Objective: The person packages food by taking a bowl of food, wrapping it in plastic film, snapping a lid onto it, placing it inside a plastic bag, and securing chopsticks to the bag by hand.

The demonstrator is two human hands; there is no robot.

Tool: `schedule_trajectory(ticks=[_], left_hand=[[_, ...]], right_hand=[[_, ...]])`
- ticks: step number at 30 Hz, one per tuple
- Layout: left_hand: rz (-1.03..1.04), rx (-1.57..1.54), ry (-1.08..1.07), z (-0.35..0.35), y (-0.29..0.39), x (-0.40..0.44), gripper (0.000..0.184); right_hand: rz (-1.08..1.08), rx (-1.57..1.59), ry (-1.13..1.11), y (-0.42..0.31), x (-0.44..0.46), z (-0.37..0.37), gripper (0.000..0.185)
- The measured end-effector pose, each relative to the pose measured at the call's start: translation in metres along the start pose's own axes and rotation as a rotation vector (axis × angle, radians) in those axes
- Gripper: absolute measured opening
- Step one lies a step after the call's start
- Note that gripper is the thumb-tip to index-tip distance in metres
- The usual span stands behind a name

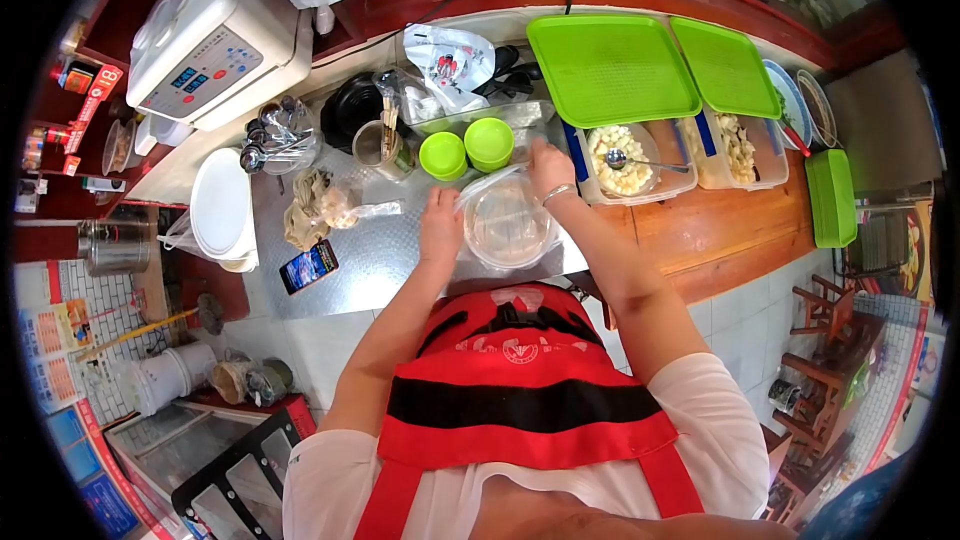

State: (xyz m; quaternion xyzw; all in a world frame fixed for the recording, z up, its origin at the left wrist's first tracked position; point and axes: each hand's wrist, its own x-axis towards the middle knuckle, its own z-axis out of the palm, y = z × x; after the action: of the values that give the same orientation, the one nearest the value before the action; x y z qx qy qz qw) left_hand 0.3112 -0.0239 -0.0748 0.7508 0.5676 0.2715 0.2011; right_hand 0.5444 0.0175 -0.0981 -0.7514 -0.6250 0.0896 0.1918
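Observation:
A round clear container point(508, 224), with clear plastic about its rim, stands on the metal counter in front of the red apron. My left hand point(441, 225) is closed on the plastic at the container's left side. At the upper right of it, my right hand point(549, 170) is closed on the plastic's other edge, with a bracelet on the wrist. Green bowls point(443, 155) and a second stack of green bowls point(489, 143) sit just beyond the container. Right of my right hand, a clear bin point(673, 178) holds pale chunks and a metal spoon point(640, 162).
Two green trays point(615, 70) lie over the bins at the back right. A phone point(309, 267), plastic bags point(308, 210) and a cup of sticks point(384, 150) are on the left. Beyond them stand a white machine point(221, 50) and a white-lidded bucket point(223, 204).

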Motion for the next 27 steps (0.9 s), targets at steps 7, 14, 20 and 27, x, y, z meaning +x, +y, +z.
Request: schedule_trajectory(ticks=[7,14,20,27], left_hand=[[-0.146,-0.065,0.026,-0.014,-0.019,-0.030,0.019],[-0.455,-0.550,-0.290,0.011,-0.061,-0.067,0.019],[-0.675,-0.737,-0.512,-0.001,-0.038,-0.079,0.022],[-0.740,-0.933,-0.901,-0.022,-0.007,-0.078,0.030]], right_hand=[[0.041,0.225,0.058,0.020,-0.030,-0.023,0.013],[0.406,0.462,-0.095,0.080,-0.097,0.044,0.019],[0.846,0.924,-0.448,0.078,-0.138,0.026,0.012],[1.012,1.299,-0.244,0.051,-0.146,0.020,0.027]])
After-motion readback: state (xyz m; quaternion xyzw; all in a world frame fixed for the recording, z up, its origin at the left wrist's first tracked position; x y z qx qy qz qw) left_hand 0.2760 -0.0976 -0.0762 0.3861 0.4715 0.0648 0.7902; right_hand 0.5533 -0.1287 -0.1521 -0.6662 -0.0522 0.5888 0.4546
